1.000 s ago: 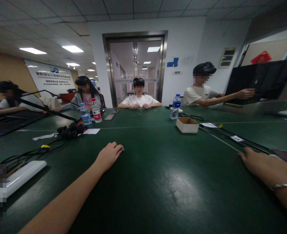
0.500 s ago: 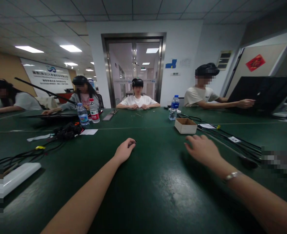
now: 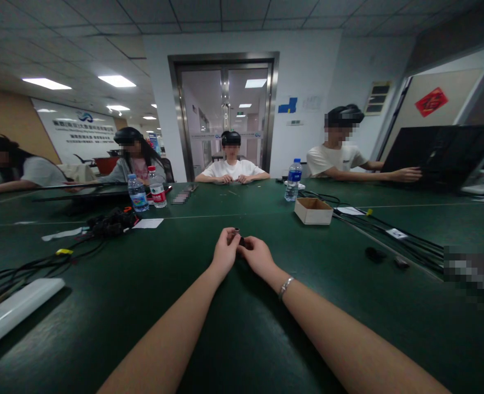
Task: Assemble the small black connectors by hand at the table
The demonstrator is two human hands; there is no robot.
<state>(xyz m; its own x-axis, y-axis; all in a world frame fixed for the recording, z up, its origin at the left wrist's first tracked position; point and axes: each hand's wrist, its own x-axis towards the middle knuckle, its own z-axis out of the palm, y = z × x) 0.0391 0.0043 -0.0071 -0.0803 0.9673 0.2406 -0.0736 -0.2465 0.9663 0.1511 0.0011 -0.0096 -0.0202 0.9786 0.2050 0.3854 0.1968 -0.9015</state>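
Observation:
My left hand (image 3: 226, 253) and my right hand (image 3: 259, 257) meet over the green table (image 3: 242, 339), fingertips almost touching. Pinched in the left fingers is a small dark piece (image 3: 237, 230), too small to name. The right thumb and fingers are closed on a small black piece (image 3: 242, 241), held close to the left thumb; its kind cannot be made out. Beyond my right hand stands an open cardboard box (image 3: 312, 215). Two small black objects (image 3: 375, 254) lie on the table farther right.
Black cables (image 3: 414, 246) run along the right, more cables (image 3: 32, 266) and a white bar-shaped object (image 3: 32, 301) along the left. Bottles (image 3: 157, 191) stand at the back left, another bottle (image 3: 293, 180) behind the box. Several people in headsets sit around; one handles a black panel (image 3: 447, 158).
My right hand has moved left from near the box to meet my left hand, which shifted slightly right. At the far left, a raised black bar by a co-worker is now down.

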